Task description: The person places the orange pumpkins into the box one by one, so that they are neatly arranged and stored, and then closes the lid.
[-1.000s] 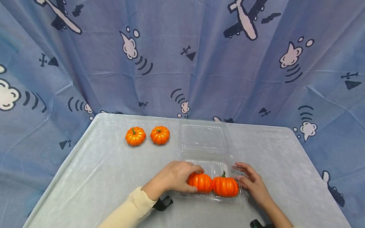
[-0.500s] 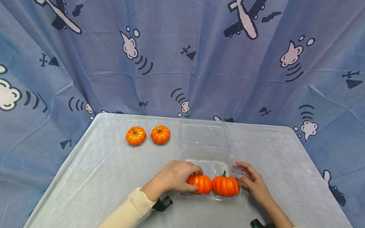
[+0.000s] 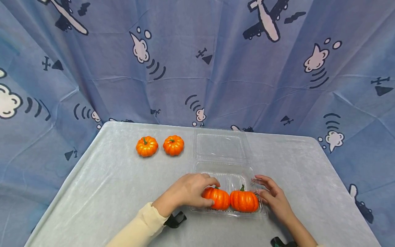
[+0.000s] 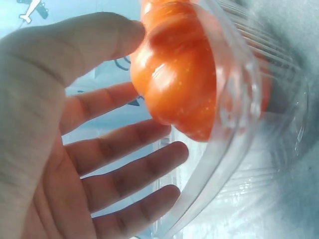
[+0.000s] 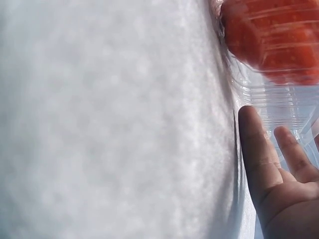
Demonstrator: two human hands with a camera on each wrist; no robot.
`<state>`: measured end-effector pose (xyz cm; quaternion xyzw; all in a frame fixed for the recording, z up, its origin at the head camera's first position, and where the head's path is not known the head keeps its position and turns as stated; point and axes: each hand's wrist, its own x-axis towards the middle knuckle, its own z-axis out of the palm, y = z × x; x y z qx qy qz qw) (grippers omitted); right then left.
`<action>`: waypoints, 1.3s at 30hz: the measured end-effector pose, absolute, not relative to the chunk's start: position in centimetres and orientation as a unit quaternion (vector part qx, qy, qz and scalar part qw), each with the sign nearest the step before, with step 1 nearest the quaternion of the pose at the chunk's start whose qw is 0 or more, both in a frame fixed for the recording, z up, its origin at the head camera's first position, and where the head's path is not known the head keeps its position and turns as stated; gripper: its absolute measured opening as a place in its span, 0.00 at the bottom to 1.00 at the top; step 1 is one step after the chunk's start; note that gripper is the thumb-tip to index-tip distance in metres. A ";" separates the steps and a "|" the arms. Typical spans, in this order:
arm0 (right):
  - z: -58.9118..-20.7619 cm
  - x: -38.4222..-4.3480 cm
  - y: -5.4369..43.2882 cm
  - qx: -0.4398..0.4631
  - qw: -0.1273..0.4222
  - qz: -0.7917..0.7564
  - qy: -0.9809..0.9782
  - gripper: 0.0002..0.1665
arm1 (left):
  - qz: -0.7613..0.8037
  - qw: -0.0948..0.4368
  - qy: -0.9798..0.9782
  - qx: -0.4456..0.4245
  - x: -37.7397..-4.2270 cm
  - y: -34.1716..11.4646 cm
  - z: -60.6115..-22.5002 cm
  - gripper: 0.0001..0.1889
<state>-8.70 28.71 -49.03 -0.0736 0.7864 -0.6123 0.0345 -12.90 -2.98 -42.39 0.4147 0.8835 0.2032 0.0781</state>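
In the head view two ribbed orange pumpkins sit side by side in the front of a clear plastic clamshell box, its lid folded back. My left hand reaches over the box's left side and holds the left pumpkin, thumb in front and fingers behind. The left wrist view shows the thumb tip against its orange skin and the other fingers spread. The right pumpkin touches its neighbour, green stem up. My right hand is at the box's right wall, fingers extended; in the right wrist view the thumb lies beside the clear plastic.
Two smaller pumpkins, a left one and a right one, stand at the back left of the white-covered table. The clear lid lies flat behind the box. A blue printed curtain hangs behind the table.
The fingers of my left hand have drawn back slightly, and more of the left pumpkin's stem shows. My right hand and the box have stayed in place.
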 end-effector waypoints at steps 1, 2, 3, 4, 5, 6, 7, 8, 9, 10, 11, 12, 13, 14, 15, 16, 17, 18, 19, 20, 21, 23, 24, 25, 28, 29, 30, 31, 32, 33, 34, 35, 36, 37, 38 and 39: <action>-49.0 -8.7 28.7 -0.075 0.034 -0.613 0.786 0.26 | 0.209 0.078 0.882 0.414 -12.9 -3.1 -42.3 0.20; -49.0 -8.7 28.7 -0.076 0.033 -0.615 0.784 0.26 | 0.216 0.078 0.881 0.413 -12.9 -3.2 -42.2 0.20; -49.0 -8.7 28.7 -0.076 0.032 -0.614 0.785 0.26 | 0.223 0.077 0.880 0.413 -13.0 -3.3 -42.2 0.20; -49.1 -8.7 28.7 -0.076 0.033 -0.614 0.785 0.26 | 0.227 0.074 0.879 0.412 -13.0 -3.5 -42.1 0.20; -49.1 -8.8 28.7 -0.075 0.033 -0.615 0.784 0.26 | 0.231 0.072 0.880 0.410 -13.0 -3.6 -42.0 0.20; -49.1 -8.8 28.7 -0.074 0.033 -0.614 0.785 0.26 | 0.234 0.069 0.880 0.407 -13.0 -3.8 -41.9 0.20; -49.0 -8.8 28.7 -0.072 0.033 -0.612 0.787 0.26 | 0.239 0.066 0.880 0.406 -13.1 -3.9 -41.8 0.20; -49.1 -8.7 28.7 -0.069 0.034 -0.610 0.789 0.26 | 0.241 0.063 0.880 0.404 -13.1 -4.1 -41.7 0.20; -49.0 -8.7 28.7 -0.066 0.034 -0.606 0.792 0.26 | 0.243 0.059 0.882 0.400 -13.2 -4.2 -41.7 0.20; -49.0 -8.7 28.6 -0.063 0.034 -0.604 0.794 0.26 | 0.246 0.055 0.883 0.397 -13.3 -4.4 -41.6 0.21; -49.0 -8.7 28.6 -0.061 0.034 -0.601 0.796 0.26 | 0.249 0.052 0.883 0.393 -13.4 -4.6 -41.5 0.21; -49.0 -8.7 28.6 -0.059 0.034 -0.598 0.799 0.26 | 0.254 0.048 0.883 0.391 -13.4 -4.7 -41.4 0.22; -49.0 -8.7 28.6 -0.058 0.034 -0.597 0.799 0.26 | 0.257 0.044 0.884 0.388 -13.5 -4.9 -41.3 0.22; -48.9 -8.6 28.6 -0.058 0.034 -0.596 0.800 0.26 | 0.260 0.040 0.885 0.384 -13.6 -5.1 -41.2 0.22; -48.9 -8.6 28.6 -0.060 0.033 -0.597 0.800 0.26 | 0.263 0.034 0.886 0.381 -13.7 -5.3 -41.1 0.23; -48.9 -8.6 28.6 -0.062 0.033 -0.597 0.799 0.26 | 0.265 0.030 0.887 0.378 -13.9 -5.5 -41.0 0.23; -48.9 -8.6 28.6 -0.065 0.032 -0.599 0.797 0.26 | 0.267 0.025 0.888 0.374 -14.0 -5.7 -41.0 0.23; -48.9 -8.6 28.6 -0.067 0.032 -0.601 0.796 0.26 | 0.267 0.019 0.889 0.372 -14.2 -5.9 -40.9 0.23; -48.9 -8.6 28.7 -0.070 0.031 -0.603 0.794 0.25 | 0.266 0.013 0.890 0.369 -14.3 -6.1 -40.8 0.23; -48.9 -8.6 28.7 -0.074 0.031 -0.603 0.793 0.26 | 0.267 0.008 0.891 0.367 -14.5 -6.3 -40.7 0.23; -48.9 -8.7 28.7 -0.077 0.030 -0.605 0.792 0.26 | 0.267 0.004 0.892 0.366 -14.8 -6.5 -40.6 0.23; -48.9 -8.7 28.7 -0.081 0.029 -0.608 0.789 0.25 | 0.266 -0.004 0.893 0.362 -15.3 -6.8 -40.4 0.23; -48.9 -8.7 28.7 -0.083 0.029 -0.609 0.788 0.25 | 0.263 -0.008 0.895 0.360 -15.6 -7.0 -40.2 0.23; -49.0 -8.7 28.8 -0.086 0.029 -0.609 0.788 0.26 | 0.263 -0.010 0.896 0.358 -15.9 -7.3 -40.1 0.23; -49.0 -8.7 28.8 -0.088 0.031 -0.612 0.786 0.26 | 0.258 -0.015 0.900 0.350 -16.8 -7.9 -39.5 0.23; -49.0 -8.6 28.8 -0.088 0.033 -0.613 0.785 0.26 | 0.257 -0.017 0.901 0.348 -17.1 -8.1 -39.3 0.23; -49.0 -8.6 28.8 -0.089 0.033 -0.613 0.785 0.26 | 0.256 -0.019 0.902 0.347 -17.4 -8.4 -39.1 0.23; -49.0 -8.6 28.8 -0.089 0.034 -0.613 0.784 0.26 | 0.256 -0.021 0.903 0.345 -17.6 -8.6 -39.0 0.22; -49.0 -8.7 28.8 -0.090 0.034 -0.613 0.784 0.26 | 0.253 -0.022 0.905 0.342 -17.9 -8.8 -38.8 0.22; -49.0 -8.7 28.8 -0.091 0.034 -0.613 0.784 0.26 | 0.252 -0.022 0.906 0.339 -18.2 -9.0 -38.7 0.22; -49.0 -8.7 28.8 -0.092 0.033 -0.614 0.783 0.26 | 0.254 -0.022 0.907 0.336 -18.4 -9.2 -38.6 0.22; -49.0 -8.7 28.9 -0.094 0.032 -0.613 0.784 0.26 | 0.257 -0.021 0.907 0.334 -18.7 -9.4 -38.5 0.22; -49.0 -8.7 28.9 -0.095 0.032 -0.612 0.784 0.26 | 0.259 -0.018 0.907 0.331 -18.9 -9.6 -38.4 0.22; -49.0 -8.7 28.9 -0.095 0.032 -0.612 0.785 0.26 | 0.263 -0.013 0.907 0.329 -19.1 -9.8 -38.2 0.22; -49.0 -8.7 28.9 -0.095 0.032 -0.611 0.785 0.26 | 0.268 -0.007 0.906 0.327 -19.4 -9.9 -38.1 0.22; -49.0 -8.7 28.9 -0.094 0.032 -0.610 0.786 0.26 | 0.272 -0.003 0.905 0.327 -19.7 -10.1 -38.1 0.22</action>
